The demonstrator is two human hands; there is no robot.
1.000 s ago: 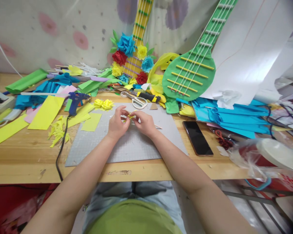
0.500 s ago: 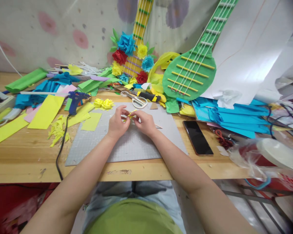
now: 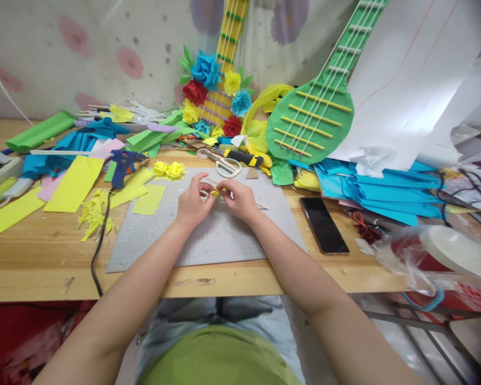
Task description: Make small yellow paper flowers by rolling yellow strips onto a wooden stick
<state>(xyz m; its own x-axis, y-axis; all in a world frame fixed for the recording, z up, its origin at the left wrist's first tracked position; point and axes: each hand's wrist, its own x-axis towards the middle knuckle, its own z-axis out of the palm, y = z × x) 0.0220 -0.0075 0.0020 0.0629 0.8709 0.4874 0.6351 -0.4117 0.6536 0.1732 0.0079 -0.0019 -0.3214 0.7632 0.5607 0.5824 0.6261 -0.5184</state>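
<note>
Left hand (image 3: 195, 200) and right hand (image 3: 237, 200): fingers of both pinched on one small yellow piece (image 3: 215, 192), held between them above the grey mat (image 3: 220, 243). Yellow flowers (image 3: 169, 170), two, at the mat's far edge.

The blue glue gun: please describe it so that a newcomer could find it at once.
Start at the grey cutting mat on the wooden table. Left of the mat's far left corner, by yellow paper, lies the glue gun. Unlike the papers, it has a pistol shape and a black cord.
</note>
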